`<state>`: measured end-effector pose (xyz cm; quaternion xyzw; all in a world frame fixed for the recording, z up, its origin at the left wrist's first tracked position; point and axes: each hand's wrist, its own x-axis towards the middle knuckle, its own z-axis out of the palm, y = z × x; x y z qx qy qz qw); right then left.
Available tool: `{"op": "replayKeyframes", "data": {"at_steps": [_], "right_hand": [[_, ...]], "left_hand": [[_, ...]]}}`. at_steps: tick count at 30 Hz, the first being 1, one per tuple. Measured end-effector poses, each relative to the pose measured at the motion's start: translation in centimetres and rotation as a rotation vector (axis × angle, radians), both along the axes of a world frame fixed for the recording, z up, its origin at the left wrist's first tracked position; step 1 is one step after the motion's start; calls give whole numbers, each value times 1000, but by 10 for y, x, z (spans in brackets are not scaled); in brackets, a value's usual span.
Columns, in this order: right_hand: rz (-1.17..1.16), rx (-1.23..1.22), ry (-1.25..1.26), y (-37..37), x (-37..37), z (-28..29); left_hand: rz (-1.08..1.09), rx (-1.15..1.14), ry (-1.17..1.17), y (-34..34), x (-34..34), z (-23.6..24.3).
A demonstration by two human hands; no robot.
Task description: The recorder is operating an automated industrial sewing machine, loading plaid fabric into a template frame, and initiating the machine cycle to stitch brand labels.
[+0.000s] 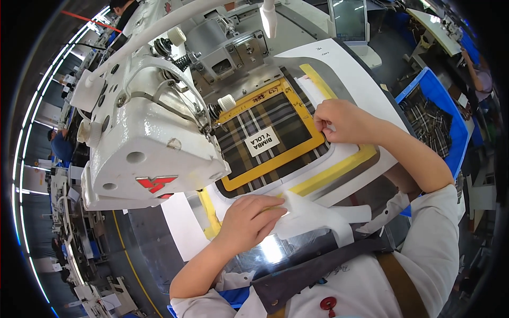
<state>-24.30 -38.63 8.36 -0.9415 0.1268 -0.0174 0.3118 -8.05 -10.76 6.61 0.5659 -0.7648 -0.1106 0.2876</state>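
Observation:
A yellow clamp frame (275, 166) lies on dark plaid fabric (286, 130) under the white sewing machine head (154, 143). A pale rectangular label (262, 141) sits on the fabric inside the frame. My right hand (347, 122) is at the frame's right side, its fingers curled together at the edge; what they pinch is hidden. Near the front, my left hand (249, 221) lies with its fingers stretched out, their tips touching a white soft sheet (307, 216) that drapes over the table's near edge. Yellow tape (334, 172) borders the template beneath.
A blue bin (460, 139) holding plaid pieces stands at the right. Behind it another person's arm (472, 69) shows. A screen panel (349, 21) stands at the back. White paper (180, 225) lies left of my left hand. Other workstations line the far left.

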Motion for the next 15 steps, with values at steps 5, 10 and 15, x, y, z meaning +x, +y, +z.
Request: {"op": "replayKeyframes", "data": {"at_steps": [5,10,15], "right_hand": [[-48,129,44,1,-25,-3],[-273,987,-273,27,-50,12],[-114,1206,-481,87,-45,54]], "left_hand": [[53,-64,3,4,-3,0],[238,-136,92,-35,-41,19],[185,57,154,-44,-29,32]]}}
